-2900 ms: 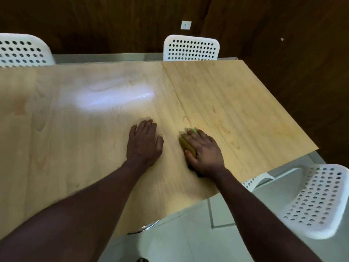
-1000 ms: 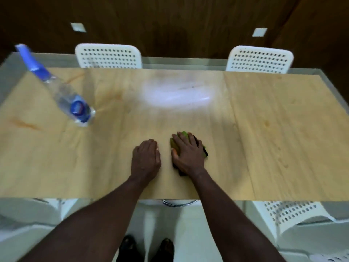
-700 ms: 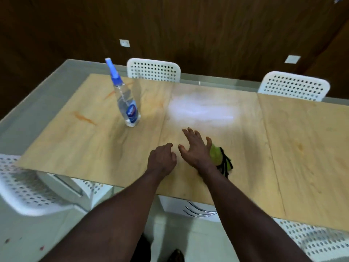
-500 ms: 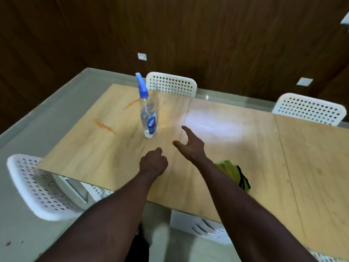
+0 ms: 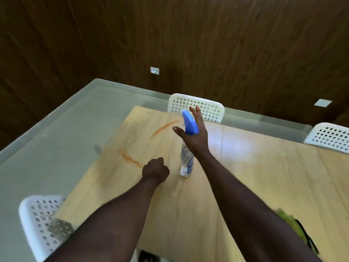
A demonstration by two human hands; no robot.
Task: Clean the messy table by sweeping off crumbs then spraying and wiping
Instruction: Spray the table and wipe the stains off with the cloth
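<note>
Towards the far left corner of the pale wooden table [image 5: 264,176], two orange-red smears: one long streak [image 5: 166,126] close to the far edge, one shorter streak [image 5: 130,157] nearer the left edge. Between those smears and the table's middle, a clear plastic spray bottle [image 5: 186,163], upright on its base, blue label low on the body, blue trigger head [image 5: 189,123] on top. Right beside that head, the right hand [image 5: 196,137], raised off the wood, released, fingers straight and spread, thumb out to the left, palm against or just behind the blue plastic; cannot tell whether touching. Just left of the bottle's base, the left hand [image 5: 155,170], clenched in a loose fist, gripping nothing, down at the wood. At the near right edge, a crumpled yellow-green cloth with black trim [image 5: 289,221], blurred and partly hidden behind the right forearm. Past the bottle, a white patch of glare [image 5: 236,148] on the wood beside a seam between panels. Around the table, three white perforated plastic chairs: one [image 5: 211,110] at the far edge, another [image 5: 330,137] at the far right, a third [image 5: 37,214] off the near left corner. Beneath, a pale grey-green floor [image 5: 47,148]. Behind, dark brown wood-panelled walls [image 5: 188,44] meeting in a corner, with a small white socket plate [image 5: 154,70] and a second pale plate [image 5: 323,103].
</note>
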